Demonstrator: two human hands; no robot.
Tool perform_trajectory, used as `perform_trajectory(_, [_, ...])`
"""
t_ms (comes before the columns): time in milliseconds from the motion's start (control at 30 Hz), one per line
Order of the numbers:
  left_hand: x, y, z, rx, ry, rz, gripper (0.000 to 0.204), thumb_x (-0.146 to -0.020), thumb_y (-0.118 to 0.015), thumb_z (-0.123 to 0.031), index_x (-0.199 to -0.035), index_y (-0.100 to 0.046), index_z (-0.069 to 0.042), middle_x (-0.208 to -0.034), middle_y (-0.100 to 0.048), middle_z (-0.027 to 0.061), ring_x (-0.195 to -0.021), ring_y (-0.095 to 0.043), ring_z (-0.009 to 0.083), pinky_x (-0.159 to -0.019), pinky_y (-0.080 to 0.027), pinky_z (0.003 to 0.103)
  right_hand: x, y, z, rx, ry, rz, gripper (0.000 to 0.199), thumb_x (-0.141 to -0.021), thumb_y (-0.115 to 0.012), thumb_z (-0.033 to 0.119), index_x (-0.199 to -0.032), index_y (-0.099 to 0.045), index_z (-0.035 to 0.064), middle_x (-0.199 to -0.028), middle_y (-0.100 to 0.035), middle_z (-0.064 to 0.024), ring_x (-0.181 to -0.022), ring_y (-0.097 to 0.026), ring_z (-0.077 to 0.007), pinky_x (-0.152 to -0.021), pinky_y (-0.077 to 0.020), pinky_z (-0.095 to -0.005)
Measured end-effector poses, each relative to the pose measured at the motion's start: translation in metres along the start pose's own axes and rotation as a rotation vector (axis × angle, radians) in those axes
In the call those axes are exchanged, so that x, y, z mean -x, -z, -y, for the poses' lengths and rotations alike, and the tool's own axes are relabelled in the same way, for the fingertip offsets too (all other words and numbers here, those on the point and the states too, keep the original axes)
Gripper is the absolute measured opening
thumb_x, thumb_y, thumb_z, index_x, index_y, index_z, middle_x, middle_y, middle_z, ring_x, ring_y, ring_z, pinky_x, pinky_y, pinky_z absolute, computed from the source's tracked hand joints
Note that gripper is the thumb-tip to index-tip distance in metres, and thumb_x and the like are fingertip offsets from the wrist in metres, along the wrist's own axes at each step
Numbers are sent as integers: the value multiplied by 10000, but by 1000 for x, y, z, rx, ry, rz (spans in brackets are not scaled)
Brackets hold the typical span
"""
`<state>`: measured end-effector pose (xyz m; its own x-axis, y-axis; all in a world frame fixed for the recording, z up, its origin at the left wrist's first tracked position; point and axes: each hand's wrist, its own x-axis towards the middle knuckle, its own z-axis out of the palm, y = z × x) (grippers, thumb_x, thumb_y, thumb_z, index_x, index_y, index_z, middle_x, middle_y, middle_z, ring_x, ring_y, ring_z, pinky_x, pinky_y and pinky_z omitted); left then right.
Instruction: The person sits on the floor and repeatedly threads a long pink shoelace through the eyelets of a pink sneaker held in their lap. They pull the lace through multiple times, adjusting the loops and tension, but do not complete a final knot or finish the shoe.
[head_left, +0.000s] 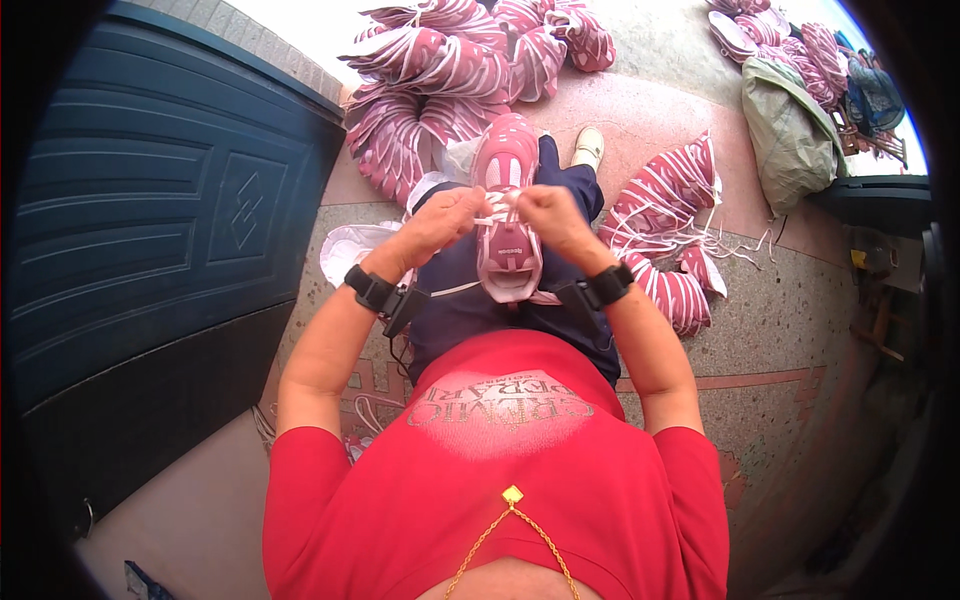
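A pink sneaker upper (507,270) lies across my lap, its toe pointing away from me and its heel opening towards me. White shoelace (499,207) crosses its front between my two hands. At the left side of the lacing, my left hand (452,217) is closed, pinching the lace. My right hand (556,216) is closed on the lace at the other side, its fingers slightly blurred. Both hands are just above the upper, and the exact lace ends between the fingertips are hard to make out.
Stacked pink uppers (425,65) form a large pile ahead of me. Another row of uppers (660,200) with loose laces lies at my right. A pale sack (790,135) stands farther right beside more uppers. A dark blue panelled door (130,220) is at the left.
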<state>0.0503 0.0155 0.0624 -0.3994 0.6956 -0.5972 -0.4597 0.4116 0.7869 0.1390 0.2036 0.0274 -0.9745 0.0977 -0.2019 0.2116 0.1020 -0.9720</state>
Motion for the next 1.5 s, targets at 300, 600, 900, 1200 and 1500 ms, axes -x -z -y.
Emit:
perform_trajectory(300, [-32,-4,48,-768,-252,-265,285,-864,-574,-255,-852,-676,11,-659,-615,121,-621,-589,177,-615,-459,330,21,35,23,-5,80,-70,208,-882,-631,148,-899,-671,-56,-740,-634,-8,-690,-531,-41,-599,-438,-216])
perform_trajectory(600, [-40,3,41,-768,-146,-189,295,-772,-518,-233,-760,-618,45,-725,-592,254,-712,-607,376,-669,-462,430,18,35,31,107,162,20,202,-897,-626,159,-931,-678,-33,-857,-671,-34,-721,-534,-45,-621,-442,-201])
perform_trajectory(900, [-56,2,45,-597,-80,-127,227,-812,-552,-168,-673,-592,8,-623,-504,-37,-600,-441,60,-533,-374,273,8,25,32,72,226,103,188,-883,-624,110,-938,-671,-63,-857,-686,-82,-773,-593,-72,-682,-487,-239])
perform_trajectory(1200, [-50,-19,26,-736,-174,26,295,-823,-501,-224,-797,-646,32,-778,-631,247,-769,-631,375,-691,-472,442,-36,3,61,334,725,-256,235,-779,-666,110,-998,-620,37,-910,-618,-153,-901,-587,-328,-775,-461,-389])
perform_trajectory(1500, [-63,-20,47,-744,-200,-191,362,-841,-529,-277,-736,-632,54,-680,-615,178,-618,-578,229,-605,-439,365,31,-2,-36,636,143,-186,131,-756,-690,194,-815,-708,78,-729,-565,-94,-769,-547,-278,-698,-446,-382])
